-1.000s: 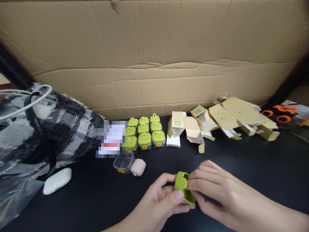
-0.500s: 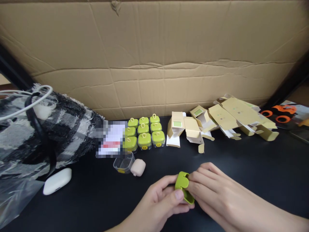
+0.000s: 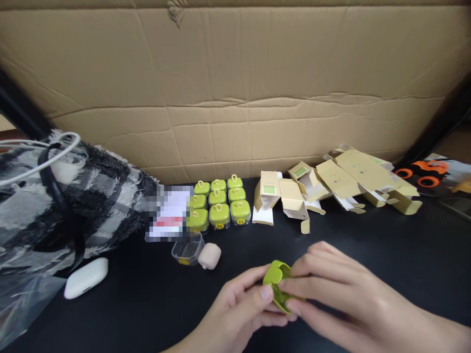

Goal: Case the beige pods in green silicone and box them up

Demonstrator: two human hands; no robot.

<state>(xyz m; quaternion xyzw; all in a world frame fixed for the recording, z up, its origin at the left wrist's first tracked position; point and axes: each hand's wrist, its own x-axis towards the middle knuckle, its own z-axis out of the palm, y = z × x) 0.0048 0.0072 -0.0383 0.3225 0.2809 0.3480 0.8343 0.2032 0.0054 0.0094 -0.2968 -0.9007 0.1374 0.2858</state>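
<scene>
Nine green-lidded jars (image 3: 220, 203) beside flattened cartons (image 3: 331, 184), white earbud case (image 3: 86, 278) (front left), plaid scarf (image 3: 69, 196).

Hardly anything here can be read. The white card (image 3: 170, 215) lying left of centre on the black surface (image 3: 368, 245) is blurred over, showing only a red band and no letters. The front green-lidded jars (image 3: 220, 216) in the middle carry small yellow stickers with dark marks, perhaps little faces, too small to make out. The flattened tan cartons (image 3: 331, 184) to the right of centre bear plain green patches and faint dots, with no lettering that I can read. The printed sheet (image 3: 434, 171) at the right edge shows an orange vehicle picture, without legible words.
</scene>
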